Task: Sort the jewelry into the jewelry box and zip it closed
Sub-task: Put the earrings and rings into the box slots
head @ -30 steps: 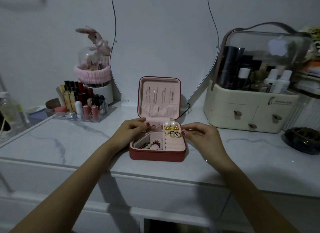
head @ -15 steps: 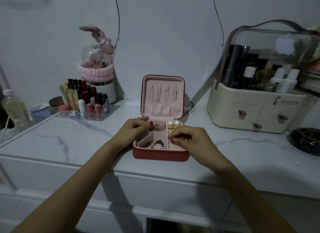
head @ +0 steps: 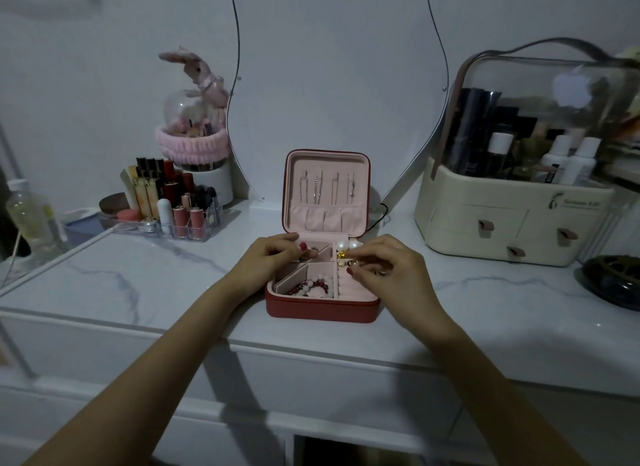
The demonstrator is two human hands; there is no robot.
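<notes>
Hovering over the open jewelry box (head: pixel 322 306) at the near middle of the marble counter (head: pixel 145 282), both hands are busy inside its tray. The right hand (head: pixel 388 271) has its fingers curled together over the back right compartment, its grip seemingly pinched on a small gold piece (head: pixel 343 256), though what exactly it holds is too small to make out. From that grip, the ring-roll slot (head: pixel 353 289) lies toward six o'clock, just beside the fingertips, so I judge the right hand is the nearer one for any placing there. The left hand (head: pixel 273 257) curls into the back left compartment at about ten o'clock from the box's middle, touching something I cannot identify. I count two pearl earrings (head: pixel 346 245) at the back right, one red-and-white beaded bracelet (head: pixel 311 287) in the front compartment, and four thin hanging pieces (head: pixel 327 188) on the upright lid, their long axes running vertically. The lid stands open and the zip is not yet done.
</notes>
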